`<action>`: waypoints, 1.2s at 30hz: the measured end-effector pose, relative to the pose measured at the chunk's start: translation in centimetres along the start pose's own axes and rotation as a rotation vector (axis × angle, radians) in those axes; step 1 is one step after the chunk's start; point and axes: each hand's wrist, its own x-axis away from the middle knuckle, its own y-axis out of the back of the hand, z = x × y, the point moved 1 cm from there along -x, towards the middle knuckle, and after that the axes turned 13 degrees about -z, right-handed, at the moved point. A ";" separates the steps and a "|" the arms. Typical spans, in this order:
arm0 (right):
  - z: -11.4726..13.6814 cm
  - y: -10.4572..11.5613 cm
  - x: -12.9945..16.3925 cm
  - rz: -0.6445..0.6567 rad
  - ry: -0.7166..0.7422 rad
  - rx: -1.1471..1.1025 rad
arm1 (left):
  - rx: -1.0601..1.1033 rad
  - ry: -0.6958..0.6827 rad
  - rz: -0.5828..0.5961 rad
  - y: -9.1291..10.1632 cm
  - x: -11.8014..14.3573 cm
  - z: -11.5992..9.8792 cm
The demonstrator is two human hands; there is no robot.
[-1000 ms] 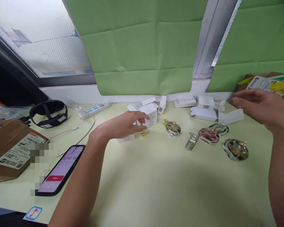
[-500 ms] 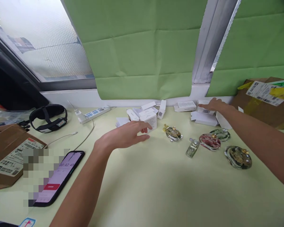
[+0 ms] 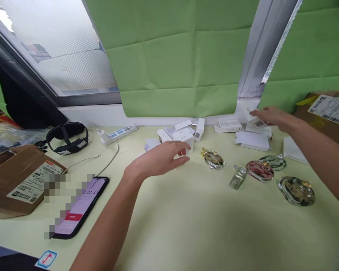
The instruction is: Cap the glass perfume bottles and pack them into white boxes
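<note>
Left hand (image 3: 161,160) reaches far-centre, palm down, fingers loosely curled over the near side of a small white carton (image 3: 187,140); fingertips touch it, but whether it is truly gripped cannot be told. That carton stands upright in a cluster of matte white cardboard boxes (image 3: 169,133), some with flaps open, one showing a barcode.

Right hand (image 3: 268,116) is far right, lifted above the table, fingers pinched on a small white box (image 3: 255,121) with a barcode label. It is held in the air above other flat white cartons (image 3: 251,139) lying by the window sill.

Between the hands, on the pale yellow-green table (image 3: 186,226): a rounded glass bottle with gold trim (image 3: 213,159), lying flat; a small rectangular clear bottle (image 3: 237,178), tipped on its side; a flat oval pink glass bottle (image 3: 259,169) touching a pale green oval one (image 3: 274,162); a dark oval glass bottle (image 3: 296,190) nearest right.

Near left: a glossy black phone (image 3: 81,205) with lit screen, a brown cardboard parcel (image 3: 17,180) with shipping label, a black padded band (image 3: 67,133), a white power strip (image 3: 120,132) with thin cable. Creased green paper (image 3: 175,56) covers the window behind.
</note>
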 end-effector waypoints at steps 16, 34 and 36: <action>6.9 -4.9 25.7 0.896 -0.451 -1.321 | 0.902 0.274 -0.488 -12.6 4.0 -1.3; 5.3 -8.6 29.9 0.489 -0.188 -0.898 | 0.687 0.148 -0.741 -13.9 5.6 0.3; 5.6 -8.3 30.1 0.414 -0.151 -0.853 | 0.686 0.160 -0.740 -13.7 5.6 0.2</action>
